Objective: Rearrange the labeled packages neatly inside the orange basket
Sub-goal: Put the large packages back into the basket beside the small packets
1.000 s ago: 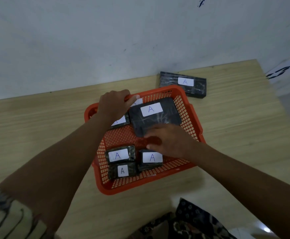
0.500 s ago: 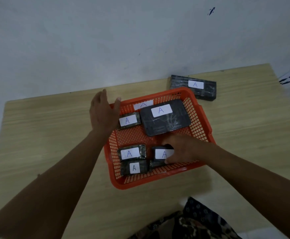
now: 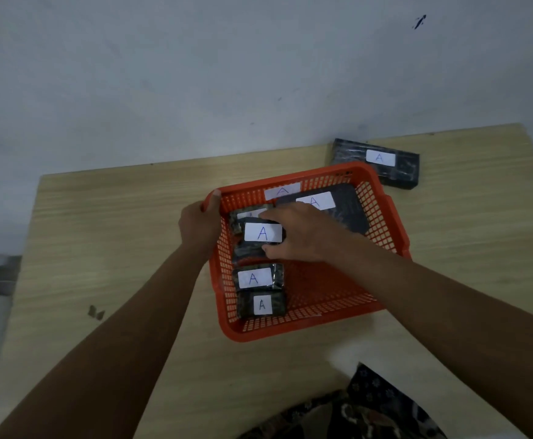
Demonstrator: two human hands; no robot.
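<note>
An orange mesh basket (image 3: pixel 382 217) sits on the wooden table. My left hand (image 3: pixel 198 224) grips its far left rim. My right hand (image 3: pixel 303 236) holds a small dark package (image 3: pixel 263 232) with a white "A" label over the left column. Behind it lies another small package (image 3: pixel 243 215), partly hidden. Two more small labeled packages (image 3: pixel 255 278) (image 3: pixel 262 305) lie at the near left. A large flat black package (image 3: pixel 344 210) fills the far right corner, and a further label (image 3: pixel 282 191) shows at the back wall.
A long black labeled package (image 3: pixel 376 160) lies on the table behind the basket, near the wall. The table edge (image 3: pixel 34 217) is at the left. Patterned cloth (image 3: pixel 369 407) sits at the bottom. The near right of the basket floor is bare mesh.
My right hand picked up the near-middle small package and carried it to the left column. My left hand went from hovering open to gripping the basket rim.
</note>
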